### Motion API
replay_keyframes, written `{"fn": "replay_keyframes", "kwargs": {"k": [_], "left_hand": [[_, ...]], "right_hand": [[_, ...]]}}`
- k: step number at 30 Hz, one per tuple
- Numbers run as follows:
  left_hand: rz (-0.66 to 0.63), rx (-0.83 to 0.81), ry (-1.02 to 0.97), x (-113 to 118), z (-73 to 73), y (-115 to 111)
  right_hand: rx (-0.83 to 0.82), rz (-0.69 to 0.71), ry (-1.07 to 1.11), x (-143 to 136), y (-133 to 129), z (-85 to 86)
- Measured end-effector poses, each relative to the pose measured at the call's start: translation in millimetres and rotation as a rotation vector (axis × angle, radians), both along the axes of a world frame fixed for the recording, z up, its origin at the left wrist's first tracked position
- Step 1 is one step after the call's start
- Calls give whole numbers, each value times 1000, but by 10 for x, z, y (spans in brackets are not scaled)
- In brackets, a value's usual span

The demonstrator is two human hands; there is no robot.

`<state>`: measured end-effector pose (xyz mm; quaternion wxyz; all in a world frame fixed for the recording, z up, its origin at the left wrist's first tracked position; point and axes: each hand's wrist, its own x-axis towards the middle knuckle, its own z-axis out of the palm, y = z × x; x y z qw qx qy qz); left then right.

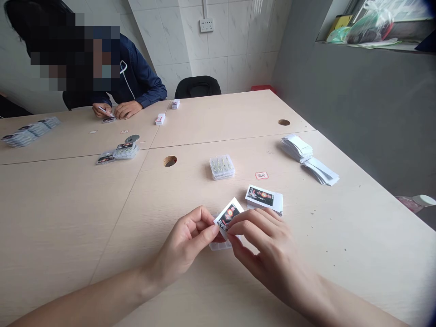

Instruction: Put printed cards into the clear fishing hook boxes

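Observation:
A black printed sticker on white backing paper (230,213) is held up, tilted, between my two hands. My left hand (190,236) pinches its lower left corner between thumb and fingers. The fingers of my right hand (262,236) close on its right side. Below them lies a clear plastic box (220,245), largely hidden by my hands. Just beyond my right hand is a stack of the same stickers (264,197), black label facing up. Farther out, clear boxes with small lure-like pieces inside (222,167) sit stacked on the table.
White paper strips (299,150) lie at the right. A small red-edged label (262,175) and a round cable hole (170,161) are in the tabletop's middle. Labelled boxes (119,152) stand left, and a co-worker's hands (119,110) work across the table (68,218).

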<state>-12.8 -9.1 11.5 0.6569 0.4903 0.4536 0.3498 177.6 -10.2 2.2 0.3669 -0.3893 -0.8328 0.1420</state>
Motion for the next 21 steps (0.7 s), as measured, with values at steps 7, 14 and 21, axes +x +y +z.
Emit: {"fn": "replay_keyframes", "kwargs": {"k": [7, 14, 21], "left_hand": [[8, 3, 3, -1, 6, -13], [1, 18, -5, -6, -5, -7], [-8, 33, -17, -9, -1, -12]], "right_hand": [[1, -6, 7, -9, -6, 8], [6, -10, 6, -12, 2, 28], [9, -9, 21, -8, -9, 29]]}}
